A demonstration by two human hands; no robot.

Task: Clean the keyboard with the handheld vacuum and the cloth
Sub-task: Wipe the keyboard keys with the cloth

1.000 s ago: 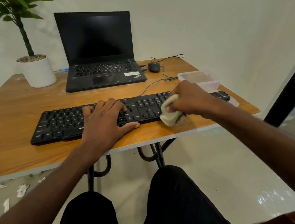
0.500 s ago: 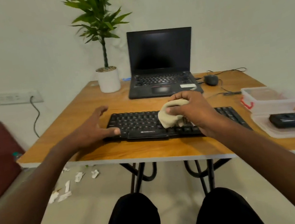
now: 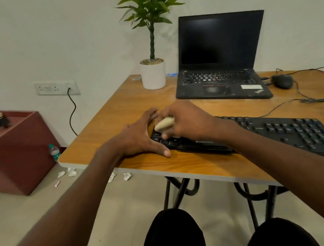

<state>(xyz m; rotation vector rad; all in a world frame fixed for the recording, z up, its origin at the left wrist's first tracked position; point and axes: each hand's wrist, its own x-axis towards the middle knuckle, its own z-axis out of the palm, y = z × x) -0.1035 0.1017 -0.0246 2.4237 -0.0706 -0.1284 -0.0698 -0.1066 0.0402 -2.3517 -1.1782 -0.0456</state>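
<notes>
A black keyboard [image 3: 262, 135] lay on the wooden surface [image 3: 133, 106], at six o'clock from the laptop [image 3: 219, 60]. A wadded cloth [image 3: 164, 123] was clamped in the right hand [image 3: 188, 121] and pressed on the keyboard's nine o'clock end. That end was steadied by the left hand [image 3: 138, 138], fingers straight and spread.

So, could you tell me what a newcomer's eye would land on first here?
Probably the two hands meeting at the left end of the black keyboard: the right hand grips a pale cloth on the keys, and the left hand steadies that end. Behind stand a dark-screened laptop and a potted plant.
</notes>
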